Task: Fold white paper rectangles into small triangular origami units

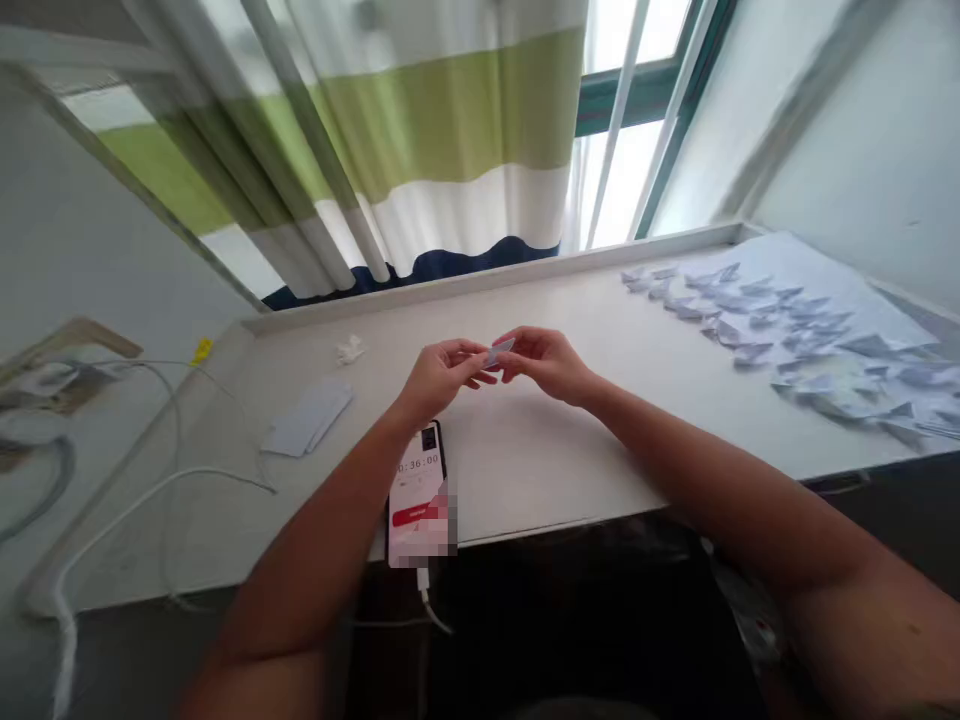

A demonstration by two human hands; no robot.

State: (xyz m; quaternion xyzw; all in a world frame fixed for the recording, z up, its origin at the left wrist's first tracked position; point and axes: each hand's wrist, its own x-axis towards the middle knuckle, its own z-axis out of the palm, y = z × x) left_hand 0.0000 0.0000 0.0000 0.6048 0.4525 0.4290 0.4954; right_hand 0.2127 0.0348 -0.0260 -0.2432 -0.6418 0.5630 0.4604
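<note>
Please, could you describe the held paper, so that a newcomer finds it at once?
Over the white desk, find the left hand and right hand, close together. Between them is a small folded paper. Unlike the many paper shapes lying at the desk's right side, this one is held.

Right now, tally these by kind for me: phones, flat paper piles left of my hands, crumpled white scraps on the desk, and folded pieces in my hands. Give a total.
Phone: 1
Flat paper pile: 1
Crumpled white scrap: 1
Folded paper piece, held between left hand and right hand: 1
Total: 4
</note>
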